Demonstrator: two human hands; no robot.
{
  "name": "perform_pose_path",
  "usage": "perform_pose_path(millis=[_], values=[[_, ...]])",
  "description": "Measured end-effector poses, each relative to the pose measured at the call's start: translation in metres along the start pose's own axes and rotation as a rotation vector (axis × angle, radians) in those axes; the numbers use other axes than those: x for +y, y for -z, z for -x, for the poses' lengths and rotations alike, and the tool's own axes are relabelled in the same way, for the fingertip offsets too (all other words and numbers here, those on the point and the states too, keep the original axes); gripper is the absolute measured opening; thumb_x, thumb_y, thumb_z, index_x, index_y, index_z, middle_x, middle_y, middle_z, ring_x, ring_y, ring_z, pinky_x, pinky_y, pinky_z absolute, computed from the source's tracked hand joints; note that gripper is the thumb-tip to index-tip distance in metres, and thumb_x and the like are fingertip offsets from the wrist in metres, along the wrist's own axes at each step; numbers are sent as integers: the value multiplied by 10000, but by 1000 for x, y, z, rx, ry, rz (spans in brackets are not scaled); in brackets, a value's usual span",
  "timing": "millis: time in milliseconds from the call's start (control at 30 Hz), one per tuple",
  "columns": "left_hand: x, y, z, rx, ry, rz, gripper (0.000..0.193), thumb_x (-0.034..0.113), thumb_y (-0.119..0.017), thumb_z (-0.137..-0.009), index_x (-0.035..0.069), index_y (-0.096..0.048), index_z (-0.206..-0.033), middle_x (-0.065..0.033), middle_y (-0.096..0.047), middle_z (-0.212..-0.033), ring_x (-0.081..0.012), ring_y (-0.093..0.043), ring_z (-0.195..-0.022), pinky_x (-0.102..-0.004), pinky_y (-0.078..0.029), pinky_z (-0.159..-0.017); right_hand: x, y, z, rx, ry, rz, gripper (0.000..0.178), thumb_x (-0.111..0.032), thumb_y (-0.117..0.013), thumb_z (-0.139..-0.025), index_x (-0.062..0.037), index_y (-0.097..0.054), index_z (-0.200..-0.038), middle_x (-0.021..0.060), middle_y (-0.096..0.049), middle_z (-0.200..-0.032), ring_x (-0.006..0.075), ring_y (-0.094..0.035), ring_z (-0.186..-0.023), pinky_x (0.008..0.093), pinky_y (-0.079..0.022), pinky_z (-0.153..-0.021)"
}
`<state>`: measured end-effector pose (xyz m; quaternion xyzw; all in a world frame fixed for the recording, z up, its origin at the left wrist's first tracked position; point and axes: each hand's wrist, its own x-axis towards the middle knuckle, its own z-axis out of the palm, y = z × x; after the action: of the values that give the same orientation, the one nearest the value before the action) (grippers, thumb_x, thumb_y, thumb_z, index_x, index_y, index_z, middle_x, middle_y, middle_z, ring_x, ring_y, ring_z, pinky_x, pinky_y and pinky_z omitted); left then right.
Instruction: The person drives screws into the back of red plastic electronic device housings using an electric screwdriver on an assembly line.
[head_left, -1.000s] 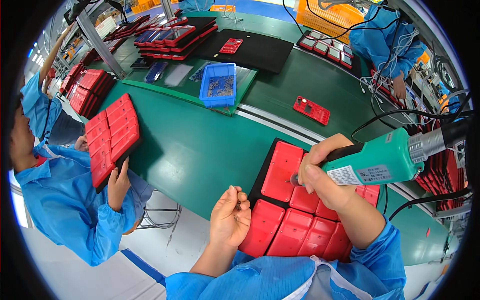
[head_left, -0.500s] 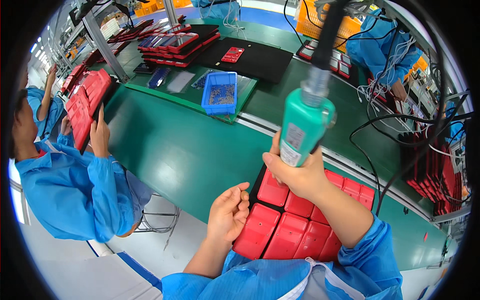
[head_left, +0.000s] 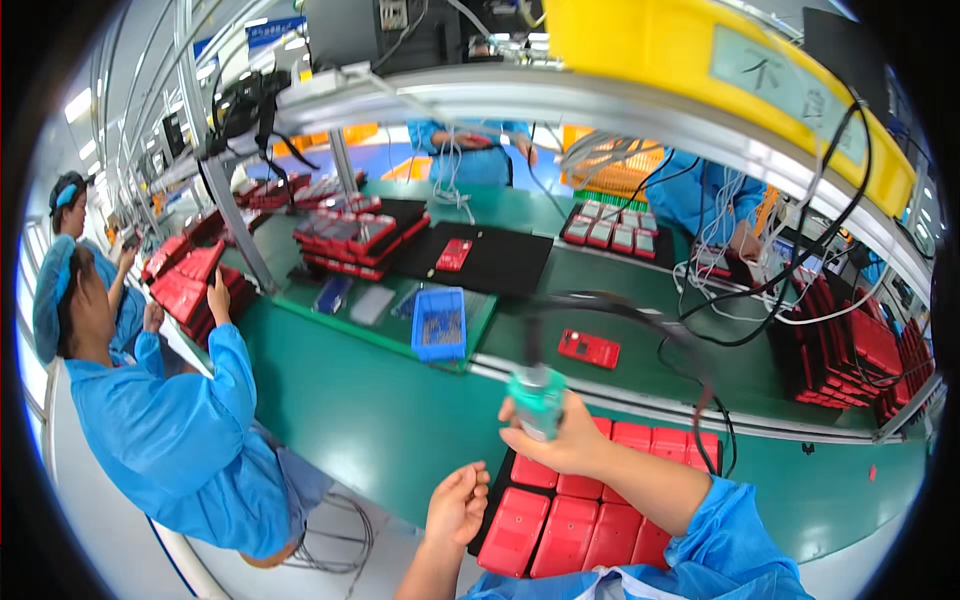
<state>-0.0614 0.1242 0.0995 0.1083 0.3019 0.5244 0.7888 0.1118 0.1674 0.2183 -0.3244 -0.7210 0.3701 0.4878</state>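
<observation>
My right hand (head_left: 574,436) is wrapped round a green electric screwdriver (head_left: 540,398), held above the far left part of a black tray of red rectangular cases (head_left: 562,532). A dark cable runs from its top and is smeared by motion. The screwdriver's tip is hidden behind my hand. My left hand (head_left: 458,506) is closed in a pinch beside the tray's left edge; what its fingertips hold, if anything, is too small to make out. The red cases lie in rows close to my body.
A blue bin (head_left: 440,353) of small screws stands on a green-edged mat. Beyond the metal rail lie a red case (head_left: 589,348) and stacks of red-case trays (head_left: 345,235). A co-worker (head_left: 165,420) handles red cases at left. Cables hang at right below a yellow bin (head_left: 640,40).
The head view has tipped upward, showing more of the shelf. My right hand has brought the screwdriver left and lower over the tray. The co-worker at left has lowered their red cases.
</observation>
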Motion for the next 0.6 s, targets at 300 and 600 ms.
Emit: perform_pose_path(millis=[300,600], values=[[5,-8,19,-52,-87,103,164,132,-491,-868,-4,-506,-958,-94,-558,-799,-115,-483,-610,-165,-347,-422,-64,96,92,357,38,-747,253,29,-565,-715,-21,-464,-942,59,-474,-569,135,-463,-412,310,-437,-438],[-18,-59,42,-114,101,158,210,268,-496,-865,70,-522,-800,-33,-487,-696,-86,-403,-542,-156,-285,-370,-59,174,194,799,-113,-984,177,-89,-525,-744,-102,-485,-916,-22,-341,-515,96,-342,-395,277,-337,-433]])
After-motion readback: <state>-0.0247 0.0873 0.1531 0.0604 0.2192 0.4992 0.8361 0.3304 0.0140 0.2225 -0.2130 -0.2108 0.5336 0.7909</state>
